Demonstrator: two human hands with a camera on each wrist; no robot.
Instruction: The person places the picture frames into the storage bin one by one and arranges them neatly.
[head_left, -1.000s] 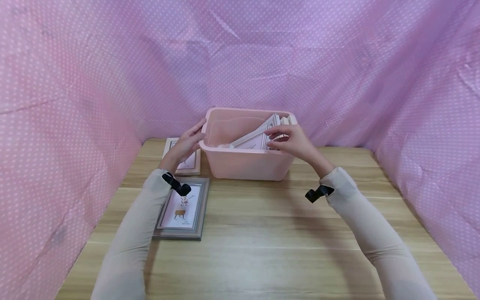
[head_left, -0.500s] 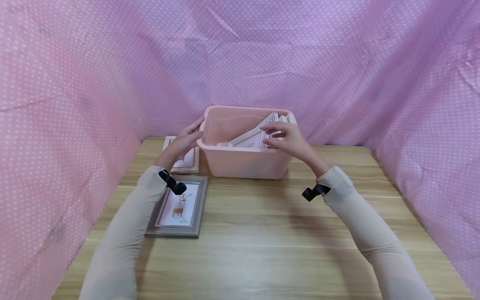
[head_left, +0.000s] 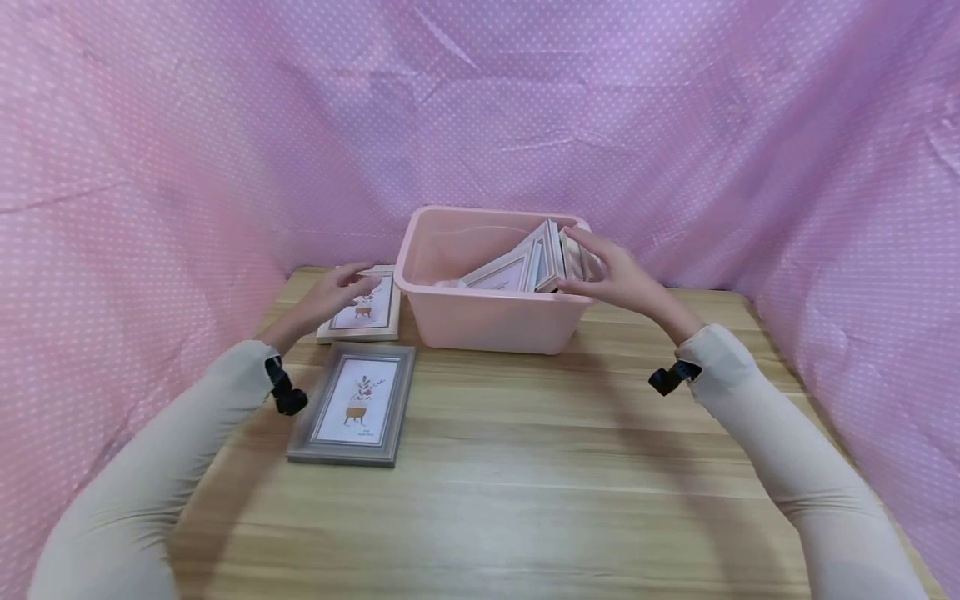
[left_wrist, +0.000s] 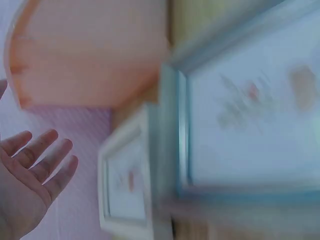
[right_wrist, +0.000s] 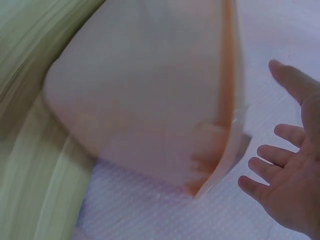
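In the head view, my left hand (head_left: 330, 300) hovers over the white picture frame (head_left: 366, 312) on the table, left of the pink plastic bin (head_left: 495, 321). Its fingers are spread and hold nothing, as the left wrist view also shows. My right hand (head_left: 618, 275) is above the bin's right end, thumb and fingers apart, beside several picture frames (head_left: 551, 254) stacked on edge inside. One frame (head_left: 502, 275) leans at a slant across them. Nothing appears in the right palm in the right wrist view; whether its fingertips touch a frame or the rim I cannot tell.
A grey picture frame (head_left: 356, 404) with a potted-plant print lies flat in front of the white one. Everything stands on a wood-grain table (head_left: 510, 483), with pink dotted cloth (head_left: 495, 125) hanging behind and at both sides.
My left hand has let go of the bin's left rim and moved left. My right hand has shifted right, from the slanted frame towards the bin's right end, its fingers spreading.
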